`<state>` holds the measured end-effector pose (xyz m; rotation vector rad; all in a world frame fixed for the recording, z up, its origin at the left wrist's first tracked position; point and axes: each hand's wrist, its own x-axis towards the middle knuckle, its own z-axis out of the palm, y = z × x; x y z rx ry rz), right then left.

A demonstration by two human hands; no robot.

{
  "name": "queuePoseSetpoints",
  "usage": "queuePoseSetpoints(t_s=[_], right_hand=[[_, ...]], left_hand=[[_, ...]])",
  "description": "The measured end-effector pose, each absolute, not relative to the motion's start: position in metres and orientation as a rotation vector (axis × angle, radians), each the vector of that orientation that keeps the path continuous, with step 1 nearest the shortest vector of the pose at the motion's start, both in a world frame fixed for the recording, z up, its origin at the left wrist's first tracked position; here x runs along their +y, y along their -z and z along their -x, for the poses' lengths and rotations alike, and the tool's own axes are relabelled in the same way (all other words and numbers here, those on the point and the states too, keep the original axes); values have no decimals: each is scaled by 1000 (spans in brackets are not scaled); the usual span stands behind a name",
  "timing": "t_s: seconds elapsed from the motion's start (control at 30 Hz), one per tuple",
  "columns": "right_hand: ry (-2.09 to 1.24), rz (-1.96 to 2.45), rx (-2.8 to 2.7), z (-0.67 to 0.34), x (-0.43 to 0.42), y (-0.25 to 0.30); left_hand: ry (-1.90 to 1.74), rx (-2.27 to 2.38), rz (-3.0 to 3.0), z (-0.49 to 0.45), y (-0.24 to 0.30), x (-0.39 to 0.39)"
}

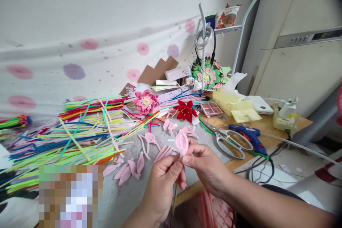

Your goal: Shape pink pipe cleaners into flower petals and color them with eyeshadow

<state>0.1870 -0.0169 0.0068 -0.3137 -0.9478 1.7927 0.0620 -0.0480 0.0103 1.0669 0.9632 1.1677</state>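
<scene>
A pale pink fuzzy pipe-cleaner flower (pixel 182 143) with looped petals is held upright over the table's front edge. Its base is pinched in the closed fingers of my left hand (pixel 164 181), and a thin stem runs down below them. My right hand (pixel 204 164) also grips the flower, thumb and fingers closed at its lower right side. Several loose pink petals (pixel 130 171) lie to the left on the grey mat (pixel 149 192). Behind them is a pink looped piece (pixel 150 138). Farther back are a finished pink flower (pixel 146 102) and a red flower (pixel 186 110).
Bundles of coloured pipe cleaners (pixel 80 131) cover the left side. At right lie silver scissors (pixel 231 142) and a blue glue gun (pixel 251 135) with its cable. Yellow paper (pixel 235 105), a white box (pixel 259 104) and a metal rack (pixel 237 42) stand behind.
</scene>
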Motion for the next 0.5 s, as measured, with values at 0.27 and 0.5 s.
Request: queuePoseSetpoints(t_s=[0.27,0.5], right_hand=[[-1701,471,-1064,-192,-13,-6],[-1298,731,-1350,-199,-6,-5]], left_hand=[[-1132,821,-844,-66,-19,-42],[-1086,1022,-1113,-62,-11,-37]])
